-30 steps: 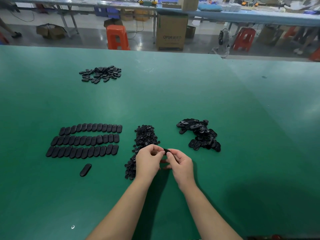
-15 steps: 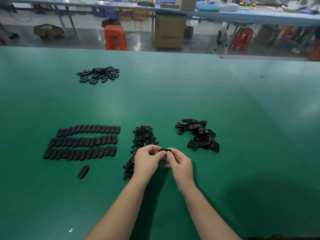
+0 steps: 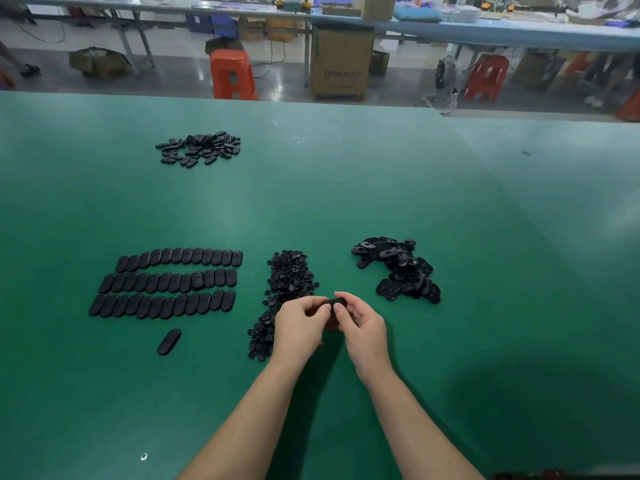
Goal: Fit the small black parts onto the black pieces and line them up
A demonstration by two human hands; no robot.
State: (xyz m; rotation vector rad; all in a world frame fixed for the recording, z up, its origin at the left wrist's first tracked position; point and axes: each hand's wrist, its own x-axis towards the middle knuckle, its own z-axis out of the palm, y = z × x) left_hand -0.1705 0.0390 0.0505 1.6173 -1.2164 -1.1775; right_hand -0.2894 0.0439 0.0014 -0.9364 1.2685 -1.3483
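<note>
Head view: both hands meet over the green worktop [image 3: 346, 188], pinching one black piece [image 3: 335, 302] between them. The left hand [image 3: 300, 325] grips its left end, the right hand [image 3: 362, 327] its right end, fingers curled, so its long axis runs left to right. Whether a small part is already seated I cannot tell. The rows [image 3: 166, 284] lie well to the left, with a lone piece [image 3: 169, 341] below them; the left hand is nearer.
</note>
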